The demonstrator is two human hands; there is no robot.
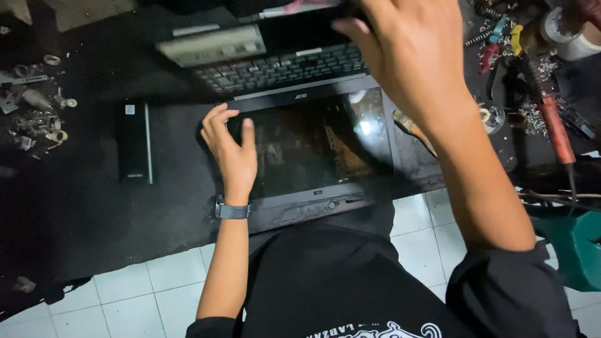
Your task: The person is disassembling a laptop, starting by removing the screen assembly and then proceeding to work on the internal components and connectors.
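Laptop [300,112] lies opened flat on the black mat [81,206], screen toward the person, keyboard away, long axis running away from the viewer. Its far edge is hidden behind the right hand [407,56] (blurred, fingers spread, grip unclear). The left hand [230,147] rests fingers spread on the screen's left corner.
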